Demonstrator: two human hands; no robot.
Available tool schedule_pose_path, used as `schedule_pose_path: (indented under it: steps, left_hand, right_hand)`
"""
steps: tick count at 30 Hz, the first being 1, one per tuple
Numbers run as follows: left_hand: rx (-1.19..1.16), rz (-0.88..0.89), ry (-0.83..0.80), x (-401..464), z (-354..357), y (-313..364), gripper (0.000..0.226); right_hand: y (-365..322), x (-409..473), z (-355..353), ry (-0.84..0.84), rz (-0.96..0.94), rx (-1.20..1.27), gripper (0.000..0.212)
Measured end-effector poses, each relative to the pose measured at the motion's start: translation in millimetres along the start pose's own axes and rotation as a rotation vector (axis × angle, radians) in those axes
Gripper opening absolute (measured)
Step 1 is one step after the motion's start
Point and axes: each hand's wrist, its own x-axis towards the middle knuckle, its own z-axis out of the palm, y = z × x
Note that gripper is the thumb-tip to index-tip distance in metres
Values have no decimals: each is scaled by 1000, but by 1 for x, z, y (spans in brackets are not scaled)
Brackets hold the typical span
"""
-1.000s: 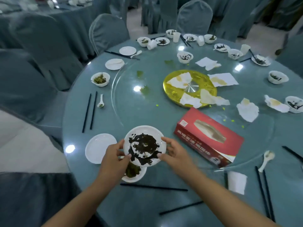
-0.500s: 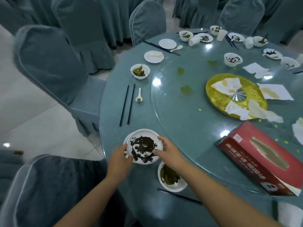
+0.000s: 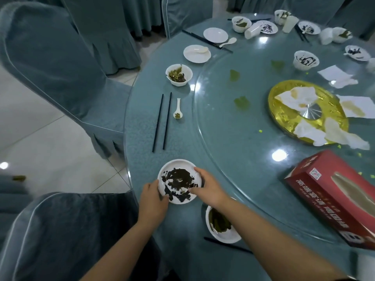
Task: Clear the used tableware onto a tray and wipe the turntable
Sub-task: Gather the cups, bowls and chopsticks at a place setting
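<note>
A white plate smeared with dark sauce [image 3: 179, 175] sits at the table's near left edge. My left hand [image 3: 152, 201] grips its near left rim, and my right hand [image 3: 208, 188] grips its right rim with the thumb over the edge. A white bowl with green leftovers [image 3: 222, 227] stands just right of it, partly under my right forearm. The glass turntable [image 3: 233, 138] carries a gold centre disc [image 3: 284, 110], stained napkins [image 3: 295, 97] and green scraps. No tray is in view.
Black chopsticks [image 3: 162, 120], a spoon [image 3: 178, 110], a dirty bowl [image 3: 178, 75] and small plates [image 3: 196, 53] line the left rim. A red tissue box [image 3: 332, 197] lies on the turntable at right. Covered chairs [image 3: 56, 57] stand close on the left.
Both hands carried the sauce plate off the green bowl to the left and set it over the clean plate near the table edge. The view swung left.
</note>
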Motion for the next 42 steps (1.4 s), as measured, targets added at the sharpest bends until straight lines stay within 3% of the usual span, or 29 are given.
schedule_pose_path:
  steps: [7, 13, 16, 20, 25, 34, 42]
  left_hand:
    - [-8, 0, -45, 4, 1, -3, 43]
    - [23, -2, -60, 9, -3, -4, 33]
    - [137, 77, -47, 11, -5, -3, 28]
    - [279, 247, -13, 13, -10, 11, 47]
    - [325, 377, -126, 2, -4, 41, 63]
    - [297, 606, -272, -50, 33, 102, 64]
    - [327, 742, -404, -113, 112, 150, 62]
  right_hand:
    - [-4, 1, -2, -12, -18, -38, 74]
    - [-8, -4, -7, -38, -23, -58, 74]
    - [-6, -3, -12, -27, -33, -60, 82]
    - [-6, -12, -37, 26, -51, -85, 68]
    - [9, -31, -71, 139, -92, -56, 61]
    - [75, -109, -111, 280, -54, -3, 61]
    - [173, -193, -153, 421, 29, -4, 59]
